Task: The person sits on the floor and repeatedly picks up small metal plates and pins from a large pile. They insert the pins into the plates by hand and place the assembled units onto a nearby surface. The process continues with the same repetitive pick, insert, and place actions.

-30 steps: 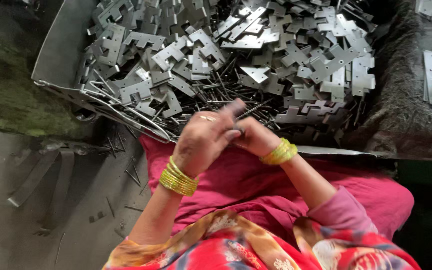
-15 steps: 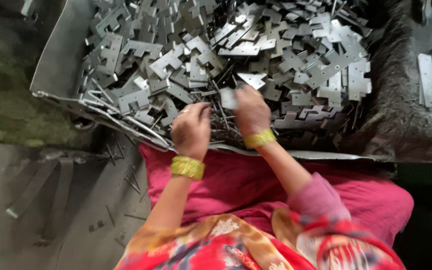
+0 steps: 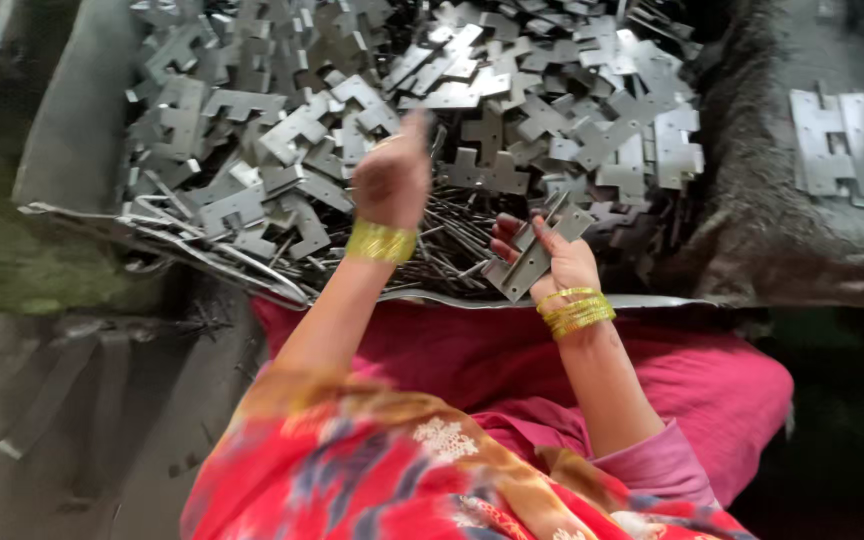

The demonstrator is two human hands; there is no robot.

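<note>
My right hand (image 3: 550, 262) is palm up just in front of the tray, holding a flat grey metal hinge plate (image 3: 534, 254) that lies across its fingers. My left hand (image 3: 392, 178) is raised over the heap of hinge plates (image 3: 472, 110), fingers bunched and blurred; whether it holds anything is unclear. Below both hands lies a bunch of thin metal pins (image 3: 447, 245). Gold bangles ring both wrists.
A big metal tray (image 3: 72, 130) holds the heap of plates and pins. Assembled hinges (image 3: 845, 148) lie on a dark surface at the right. A pink cushion (image 3: 712, 370) lies across my lap. Grey floor with scattered pins at the lower left.
My hands have parted. The left hand rose over the heap. The right hand drew back toward me and turned palm up with a hinge plate in it.
</note>
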